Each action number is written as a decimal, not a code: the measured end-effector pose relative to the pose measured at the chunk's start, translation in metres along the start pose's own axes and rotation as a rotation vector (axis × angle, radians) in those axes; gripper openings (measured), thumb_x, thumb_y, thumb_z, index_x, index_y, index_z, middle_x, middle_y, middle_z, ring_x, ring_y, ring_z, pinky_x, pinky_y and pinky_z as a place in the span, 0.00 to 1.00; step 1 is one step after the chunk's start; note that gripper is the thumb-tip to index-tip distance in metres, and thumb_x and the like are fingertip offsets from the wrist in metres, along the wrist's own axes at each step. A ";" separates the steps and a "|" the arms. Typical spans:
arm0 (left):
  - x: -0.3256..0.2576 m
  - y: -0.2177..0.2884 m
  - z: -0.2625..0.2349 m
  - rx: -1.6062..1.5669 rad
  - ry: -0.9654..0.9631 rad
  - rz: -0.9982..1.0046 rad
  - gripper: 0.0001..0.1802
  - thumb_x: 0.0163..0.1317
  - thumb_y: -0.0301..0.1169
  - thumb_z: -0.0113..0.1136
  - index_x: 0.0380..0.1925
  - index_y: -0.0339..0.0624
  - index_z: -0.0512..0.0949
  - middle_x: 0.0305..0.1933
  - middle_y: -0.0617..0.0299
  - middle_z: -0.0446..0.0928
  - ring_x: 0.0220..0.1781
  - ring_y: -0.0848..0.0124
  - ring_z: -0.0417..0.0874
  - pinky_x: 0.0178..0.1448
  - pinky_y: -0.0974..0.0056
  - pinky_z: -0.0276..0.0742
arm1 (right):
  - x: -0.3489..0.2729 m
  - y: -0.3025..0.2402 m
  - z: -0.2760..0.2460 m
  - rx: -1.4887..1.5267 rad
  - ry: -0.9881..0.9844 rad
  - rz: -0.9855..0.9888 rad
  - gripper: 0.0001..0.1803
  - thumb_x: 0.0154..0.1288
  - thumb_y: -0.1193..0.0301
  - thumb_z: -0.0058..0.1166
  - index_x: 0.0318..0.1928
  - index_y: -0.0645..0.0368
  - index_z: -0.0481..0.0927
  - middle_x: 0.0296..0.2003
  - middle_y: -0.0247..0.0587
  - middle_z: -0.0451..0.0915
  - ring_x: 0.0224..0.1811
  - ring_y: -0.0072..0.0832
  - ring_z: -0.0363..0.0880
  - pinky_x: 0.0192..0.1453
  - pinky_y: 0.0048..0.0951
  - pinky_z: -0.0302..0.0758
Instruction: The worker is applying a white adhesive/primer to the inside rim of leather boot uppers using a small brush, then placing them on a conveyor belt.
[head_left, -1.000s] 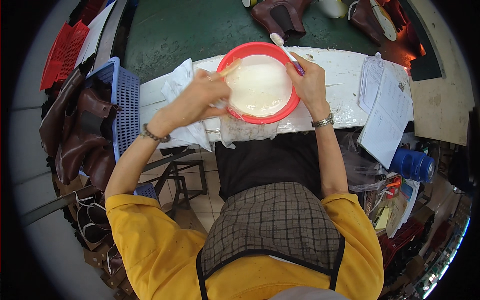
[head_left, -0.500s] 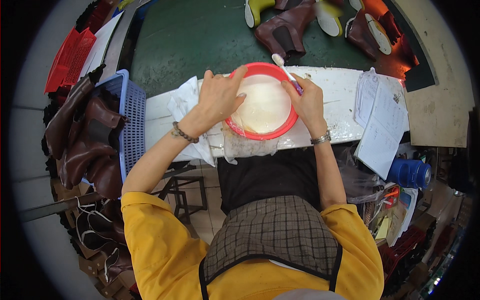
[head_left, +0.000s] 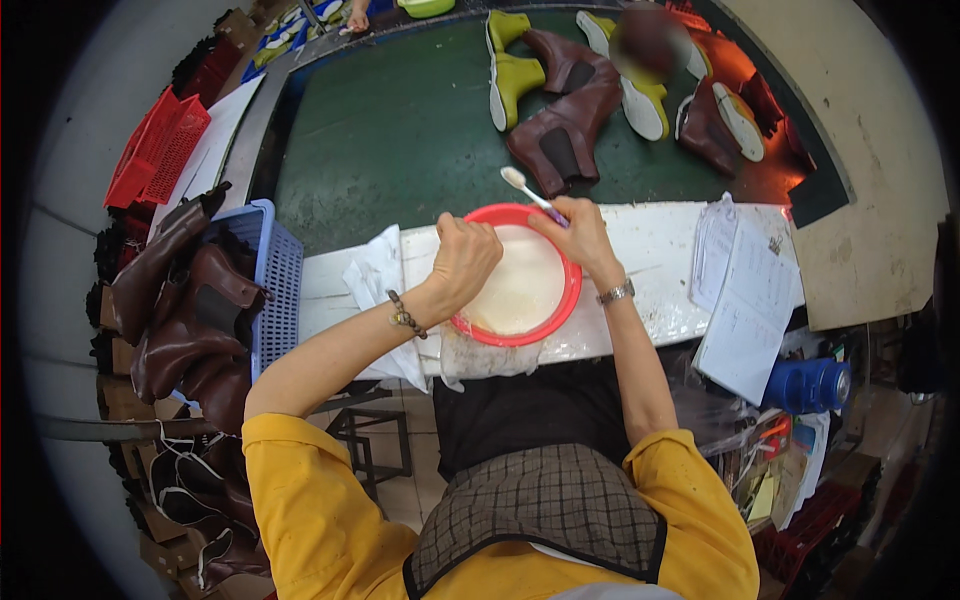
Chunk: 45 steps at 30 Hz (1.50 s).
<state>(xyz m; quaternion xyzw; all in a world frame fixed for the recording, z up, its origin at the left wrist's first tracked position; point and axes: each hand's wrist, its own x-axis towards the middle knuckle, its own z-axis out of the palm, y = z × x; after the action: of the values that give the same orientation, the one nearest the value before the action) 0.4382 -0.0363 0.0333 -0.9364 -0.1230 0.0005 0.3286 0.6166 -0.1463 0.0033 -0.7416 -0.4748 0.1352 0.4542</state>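
A red basin (head_left: 570, 302) of creamy white liquid (head_left: 520, 285) stands on the white board in front of me. My right hand (head_left: 583, 238), at its upper right rim, is closed around a toothbrush (head_left: 545, 207) with a white and purple handle. The brush head points up and left, beyond the basin. Over the basin's left rim my left hand (head_left: 467, 258) is curled into a fist; whatever may be inside it is hidden. A white cloth (head_left: 383, 275) lies left of the basin, and a stained rag (head_left: 487, 360) sits under its near edge.
Brown boots (head_left: 565, 135) and yellow-green boots (head_left: 517, 85) with pale soles lie on the green belt (head_left: 390, 140). At left stands a blue basket (head_left: 280, 285) with brown boots. Written papers (head_left: 742, 310) and a blue jug (head_left: 805, 385) are at right. Another person's hand (head_left: 358, 18) shows far off.
My left hand's fingers have gone from spread to curled. The right hand still holds the toothbrush. The view has tilted, showing more of the far belt and another person's hand.
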 end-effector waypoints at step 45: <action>-0.115 -0.004 0.006 -1.826 0.003 -0.587 0.31 0.55 0.32 0.78 0.54 0.35 0.70 0.38 0.53 0.84 0.40 0.65 0.88 0.43 0.62 0.81 | -0.001 -0.075 0.069 -0.302 -0.221 -0.014 0.14 0.59 0.60 0.69 0.33 0.60 0.90 0.26 0.46 0.85 0.29 0.40 0.85 0.34 0.41 0.77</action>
<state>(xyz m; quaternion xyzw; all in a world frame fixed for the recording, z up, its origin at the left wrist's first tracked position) 0.3252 -0.0560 0.0213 -0.7631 -0.3051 -0.1789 -0.5408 0.5288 -0.0988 0.0255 -0.7786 -0.5420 0.1399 0.2836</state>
